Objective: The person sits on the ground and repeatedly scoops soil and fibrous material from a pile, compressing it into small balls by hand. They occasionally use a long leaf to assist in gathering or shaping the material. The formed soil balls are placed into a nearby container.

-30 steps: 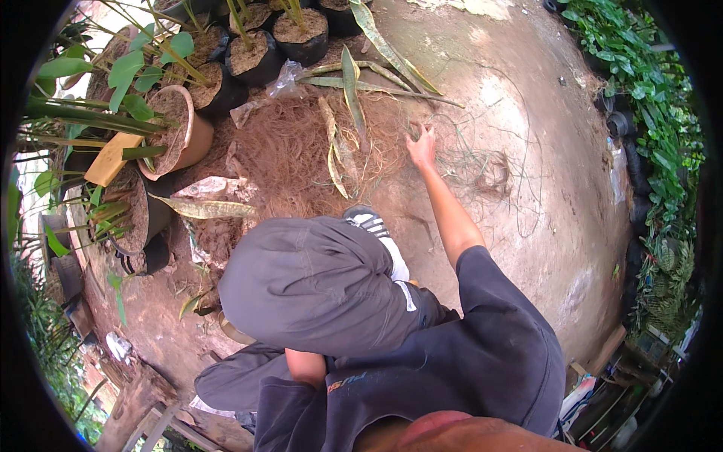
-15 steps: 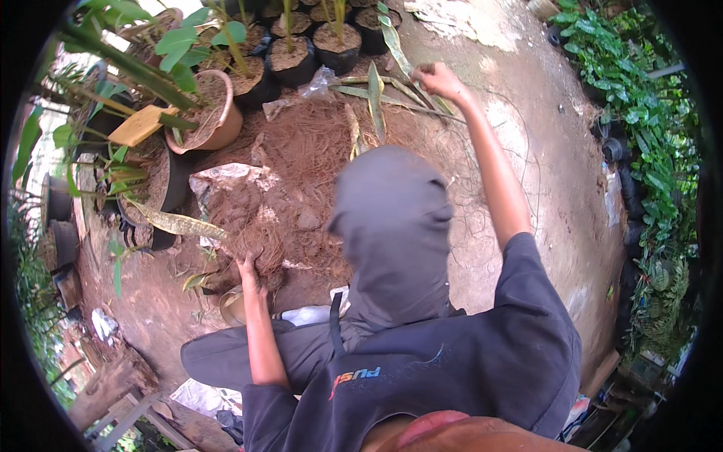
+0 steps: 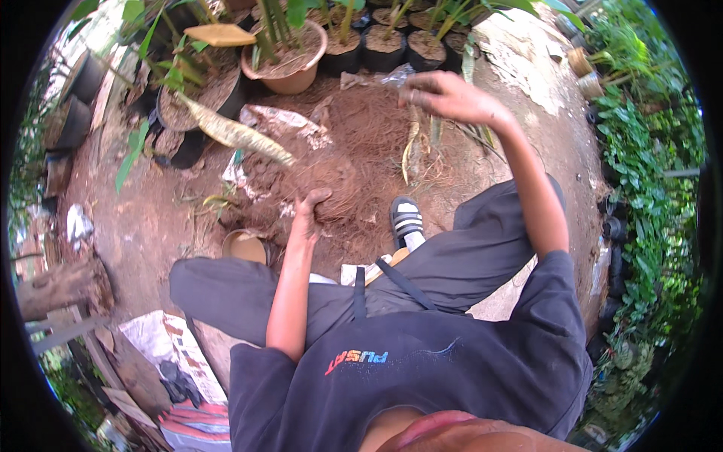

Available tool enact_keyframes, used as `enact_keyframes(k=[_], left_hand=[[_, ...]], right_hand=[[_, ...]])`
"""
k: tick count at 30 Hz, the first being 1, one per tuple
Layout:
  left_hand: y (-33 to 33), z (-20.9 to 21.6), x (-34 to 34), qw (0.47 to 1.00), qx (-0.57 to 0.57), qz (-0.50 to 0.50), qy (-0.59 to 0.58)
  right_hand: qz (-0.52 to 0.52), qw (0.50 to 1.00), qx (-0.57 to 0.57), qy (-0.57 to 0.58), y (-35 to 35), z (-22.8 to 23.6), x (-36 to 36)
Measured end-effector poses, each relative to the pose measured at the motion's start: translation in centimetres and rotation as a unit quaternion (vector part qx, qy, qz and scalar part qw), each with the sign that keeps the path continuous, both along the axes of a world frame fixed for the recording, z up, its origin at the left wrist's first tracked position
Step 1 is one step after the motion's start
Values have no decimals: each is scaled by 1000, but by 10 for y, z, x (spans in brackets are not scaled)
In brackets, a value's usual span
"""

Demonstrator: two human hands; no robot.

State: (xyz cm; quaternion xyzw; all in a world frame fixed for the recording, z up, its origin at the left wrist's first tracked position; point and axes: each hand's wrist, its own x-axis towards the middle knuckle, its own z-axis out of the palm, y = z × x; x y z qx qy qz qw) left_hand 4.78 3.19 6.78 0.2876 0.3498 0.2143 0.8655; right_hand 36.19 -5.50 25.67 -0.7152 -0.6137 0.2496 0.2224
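My left hand point(image 3: 309, 207) is wrapped round the lower side of a brown, fibrous root ball point(image 3: 335, 184). A long, mottled yellow-green snake plant leaf point(image 3: 233, 135) sticks out from the ball toward the upper left. Over the far side of the soil heap, my right hand point(image 3: 452, 99) is raised with its fingers stretched out and nothing visible in them. Below and beside it lie cut snake plant leaves point(image 3: 410, 151). Loose roots and soil point(image 3: 369, 120) are spread under both hands.
A terracotta pot point(image 3: 290, 75) and several black grow bags point(image 3: 343, 56) with plants stand at the far side. A black pot point(image 3: 199, 98) is at the left. My sandalled foot point(image 3: 407, 218) rests near the soil; leafy plants point(image 3: 648, 173) line the right.
My right hand has moved from the cut leaves at the right back over the soil, its fingers opening. The view has shifted, my right knee has swung outward, and the left hand keeps the root ball.
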Motion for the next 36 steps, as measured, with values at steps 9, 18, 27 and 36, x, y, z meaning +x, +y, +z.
enact_keyframes(k=[9,18,27,36], left_hand=[[-12,52,10,978,-31,-30,-204],[-9,21,-2,982,-23,-53,-181],[4,17,-10,984,-30,-92,-150],[51,21,-31,990,-32,94,-102]], right_hand=[[96,972,-128,171,0,-73,-75],[107,922,-188,322,20,-84,-87],[-42,992,-119,-9,20,-73,-24],[-260,955,-74,-123,-52,-13,136]])
